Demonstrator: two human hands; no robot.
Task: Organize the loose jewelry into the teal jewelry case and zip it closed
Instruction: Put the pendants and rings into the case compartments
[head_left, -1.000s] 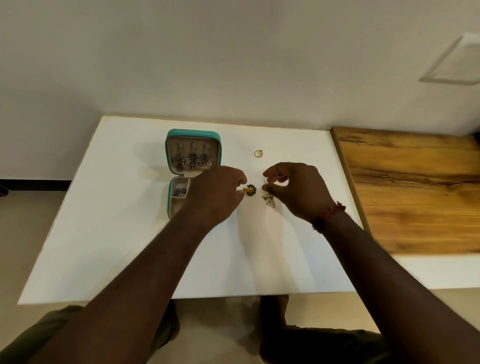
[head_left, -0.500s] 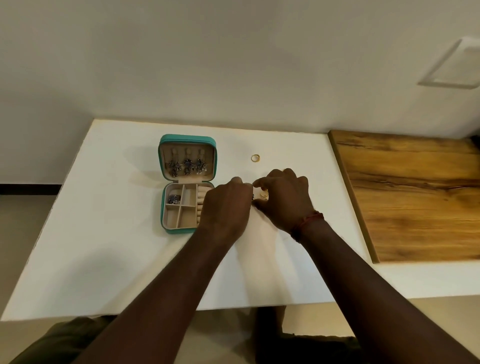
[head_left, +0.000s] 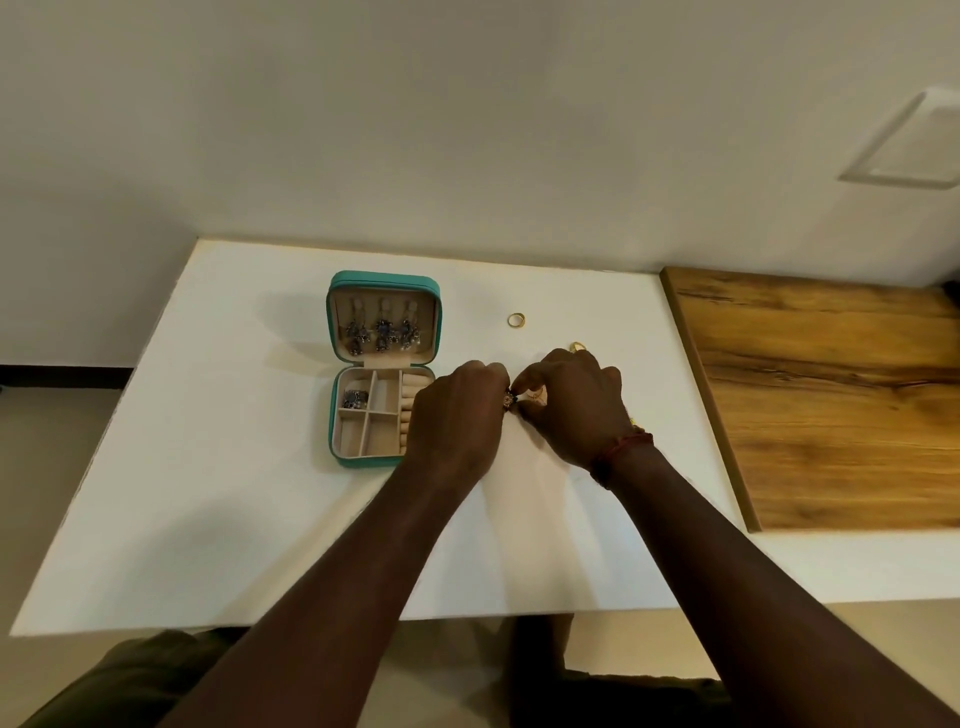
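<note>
Working a small flower stud (head_left: 508, 399) between both hands, the person appears to be partway through stowing the loose pieces. The left hand (head_left: 457, 410) has its fingers curled tight, the tips pinching the stud; the right hand (head_left: 571, 410) meets it with curled fingers closed on the same piece, and whether anything else lies under them cannot be told. The stud is held low over the white table (head_left: 234, 467), just right of the teal case (head_left: 383, 279) and not yet in it. The case lies open and unzipped; three drop earrings (head_left: 383, 332) hang in the upright lid; one dark piece (head_left: 355, 399) sits in the far-left compartment. A gold ring (head_left: 516, 320) lies loose beyond the hands; a second gold piece (head_left: 577, 346) shows just behind the right hand.

Judgement: the next move calls for carrying the stud left, in a fine pinch, to a free compartment; the ring and gold piece are to follow, and then the zip.
</note>
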